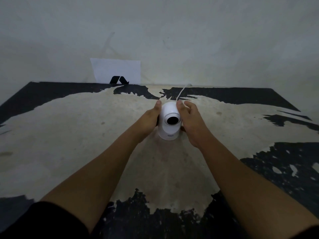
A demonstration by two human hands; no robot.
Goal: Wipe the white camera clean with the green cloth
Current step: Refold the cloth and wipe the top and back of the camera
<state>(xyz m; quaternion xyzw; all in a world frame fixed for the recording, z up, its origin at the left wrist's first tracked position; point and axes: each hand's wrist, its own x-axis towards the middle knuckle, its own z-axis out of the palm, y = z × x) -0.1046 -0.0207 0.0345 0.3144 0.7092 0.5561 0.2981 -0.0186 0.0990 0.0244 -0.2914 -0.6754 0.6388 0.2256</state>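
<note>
- Head view: I look down on a worn table (86, 128), its dark coating peeled away over most of the middle so a pale sandy patch shows, with black left at the edges and corners.
- The white camera (170, 120) stands upright on the pale patch, a little past the centre, with its round dark lens turned back toward me and slightly up.
- My left hand (150, 120) presses flat against the camera's left side, thumb tip up near the top of the dome.
- My right hand (190, 121) cups the right side, thumb against the dome and fingers curled round toward the back; together the two hands clamp the camera between them.
- Both forearms reach in from the bottom edge, bare, with a dark sleeve (43, 219) at the left elbow.
- A thin white cable (181, 92) runs from behind the camera, past my right thumb, to the far edge of the table.
- A white sheet of paper (117, 70) with a black mark leans against the grey wall (207, 40) behind the table.
- I cannot make out a green cloth anywhere in this view.
</note>
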